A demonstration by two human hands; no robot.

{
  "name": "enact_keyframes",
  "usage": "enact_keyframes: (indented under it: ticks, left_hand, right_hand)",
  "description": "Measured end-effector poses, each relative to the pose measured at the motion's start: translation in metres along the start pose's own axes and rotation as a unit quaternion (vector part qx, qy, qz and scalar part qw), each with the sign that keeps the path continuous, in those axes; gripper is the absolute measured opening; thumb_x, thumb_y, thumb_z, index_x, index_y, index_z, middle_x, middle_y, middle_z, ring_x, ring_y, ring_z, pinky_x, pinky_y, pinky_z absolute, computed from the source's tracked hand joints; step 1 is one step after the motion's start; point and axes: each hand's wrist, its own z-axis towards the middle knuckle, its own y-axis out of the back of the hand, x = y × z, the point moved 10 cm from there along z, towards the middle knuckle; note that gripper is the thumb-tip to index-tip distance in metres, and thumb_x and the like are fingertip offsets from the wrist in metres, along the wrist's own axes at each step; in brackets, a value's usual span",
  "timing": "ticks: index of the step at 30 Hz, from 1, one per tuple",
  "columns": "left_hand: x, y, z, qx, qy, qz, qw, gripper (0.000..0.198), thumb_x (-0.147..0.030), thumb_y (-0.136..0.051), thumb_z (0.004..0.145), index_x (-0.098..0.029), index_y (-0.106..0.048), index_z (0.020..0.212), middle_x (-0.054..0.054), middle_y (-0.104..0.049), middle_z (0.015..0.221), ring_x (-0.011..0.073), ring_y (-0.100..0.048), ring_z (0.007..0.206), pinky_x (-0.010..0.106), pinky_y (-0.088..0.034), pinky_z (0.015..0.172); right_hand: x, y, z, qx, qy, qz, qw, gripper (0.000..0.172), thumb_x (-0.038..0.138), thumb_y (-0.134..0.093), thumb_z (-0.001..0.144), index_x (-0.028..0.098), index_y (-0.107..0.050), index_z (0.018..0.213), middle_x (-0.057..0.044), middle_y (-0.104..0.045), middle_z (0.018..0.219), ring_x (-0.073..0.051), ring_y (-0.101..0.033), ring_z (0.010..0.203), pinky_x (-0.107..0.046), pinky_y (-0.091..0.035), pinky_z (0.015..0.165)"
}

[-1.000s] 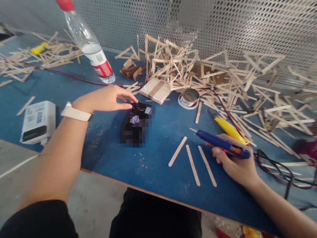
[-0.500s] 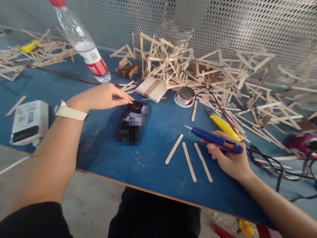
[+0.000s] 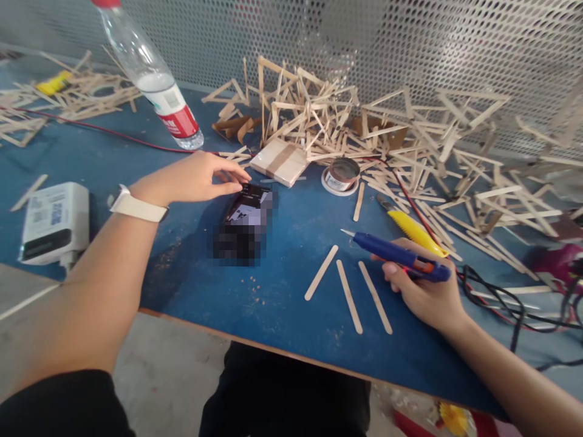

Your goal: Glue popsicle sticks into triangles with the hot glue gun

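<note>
Left grip spreads wider; right grip hugs the glue gun, likely light, hard: best held behind its 10-o'clock tip.

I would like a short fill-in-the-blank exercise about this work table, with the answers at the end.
1. The right hand holds a ____ glue gun.
2. The left hand is at the far end of the black ____.
3. Nearest the camera, ____ separate wooden sticks lie on the table.
4. The bottle has a ____ cap.
Missing words: blue; phone; three; red.
</note>
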Motion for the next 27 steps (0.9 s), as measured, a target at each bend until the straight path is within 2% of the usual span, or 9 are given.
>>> enact_keyframes:
  ticks: [7,12,19,27]
  left_hand:
    - [-0.0006,0.0027,-0.0018,-0.015,-0.037,0.023,0.999,0.035,-0.038,-0.060,0.107,-0.014,-0.082,0.119,0.005,-0.087,0.117,0.0131,-0.071,0.097,0.028,-0.052,0.091]
    - [0.0035,0.0051,-0.0019,-0.017,-0.019,0.022,0.999,0.036,-0.040,-0.060,0.105,-0.015,-0.083,0.118,0.007,-0.087,0.116,0.0145,-0.074,0.099,0.029,-0.052,0.090]
    - [0.0029,0.0033,0.0004,-0.005,0.008,0.007,1.000,0.042,-0.047,-0.060,0.100,-0.017,-0.085,0.115,0.009,-0.085,0.124,0.0199,-0.076,0.107,0.038,-0.055,0.100]
    - [0.0041,0.0036,0.0001,0.003,0.037,0.022,0.999,0.047,-0.048,-0.055,0.099,-0.016,-0.084,0.119,0.009,-0.086,0.120,0.0191,-0.076,0.102,0.033,-0.051,0.095]
  right_hand:
    - [-0.0003,0.0000,-0.0012,0.003,0.004,-0.005,1.000,0.021,0.046,-0.076,0.102,0.025,-0.077,0.100,0.001,-0.069,0.077,-0.011,-0.057,0.054,-0.027,-0.043,0.049]
    - [-0.0009,-0.0005,-0.0011,0.007,0.004,0.003,1.000,0.019,0.044,-0.076,0.102,0.026,-0.077,0.100,0.001,-0.070,0.081,-0.010,-0.057,0.055,-0.027,-0.042,0.048]
    - [0.0009,-0.0016,0.0005,0.008,0.003,0.000,1.000,0.020,0.045,-0.075,0.102,0.025,-0.076,0.098,0.002,-0.069,0.079,-0.010,-0.056,0.054,-0.027,-0.043,0.049]
    - [0.0035,-0.0012,0.0006,0.004,0.006,-0.003,1.000,0.021,0.045,-0.075,0.102,0.025,-0.076,0.097,0.001,-0.071,0.080,-0.010,-0.058,0.055,-0.027,-0.043,0.048]
